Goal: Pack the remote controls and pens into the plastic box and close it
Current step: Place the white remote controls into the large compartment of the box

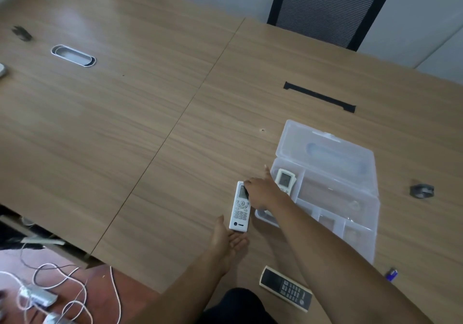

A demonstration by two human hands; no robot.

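Note:
A clear plastic box [360, 226] lies open on the table, its lid [325, 153] folded back. One white remote [284, 180] rests in the box's left compartment. A second white remote [240, 209] lies on the table just left of the box. My right hand [261, 190] touches the top end of this remote, fingers apart. My left hand [226, 238] lies palm up at its bottom end, open and touching it. A dark remote with a cream rim [285, 289] lies near the table's front edge. No pens are visible.
A blue lighter [391, 274] sits right of the box and a small dark grey object [422, 190] further right. A black strip [319, 96] lies behind the box. An office chair [330, 10] stands at the far side. White cables [50, 288] lie on the floor at left.

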